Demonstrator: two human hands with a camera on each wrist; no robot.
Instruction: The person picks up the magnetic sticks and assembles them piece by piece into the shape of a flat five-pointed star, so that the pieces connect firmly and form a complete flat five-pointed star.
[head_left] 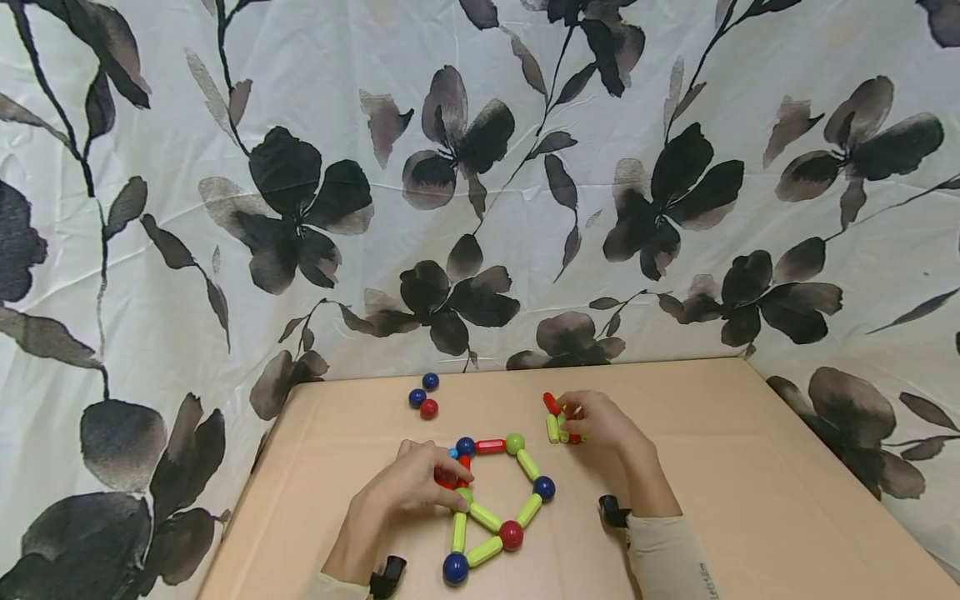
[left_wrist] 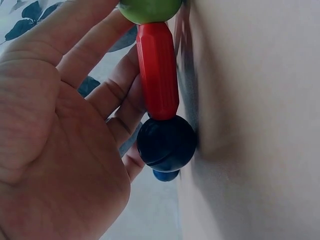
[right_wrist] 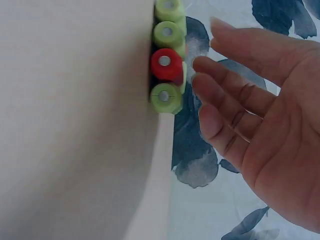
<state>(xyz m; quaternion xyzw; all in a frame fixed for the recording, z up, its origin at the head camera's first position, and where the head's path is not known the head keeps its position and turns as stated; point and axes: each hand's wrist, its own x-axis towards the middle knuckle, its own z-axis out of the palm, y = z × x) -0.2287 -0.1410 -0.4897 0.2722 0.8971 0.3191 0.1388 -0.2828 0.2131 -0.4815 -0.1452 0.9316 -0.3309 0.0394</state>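
On the table lies a figure of magnetic sticks and balls. My left hand [head_left: 417,479] is at its left side, holding it at a green ball [head_left: 464,497]. In the left wrist view, a red stick [left_wrist: 158,70] runs from the green ball [left_wrist: 150,9] to a dark blue ball [left_wrist: 167,143], with fingers behind the stick. My right hand [head_left: 600,419] hovers over a small bunch of loose sticks [head_left: 552,427], green and red. The right wrist view shows its fingers loosely bent, apart from the green stick [right_wrist: 167,34] and red stick [right_wrist: 165,62], nothing between them.
Two blue balls [head_left: 417,397] and a red ball [head_left: 429,408] lie near the table's back edge. Behind the tan table [head_left: 787,500] hangs a white cloth [head_left: 555,208] with dark flowers. A red ball [head_left: 512,535] joins sticks at the figure's front.
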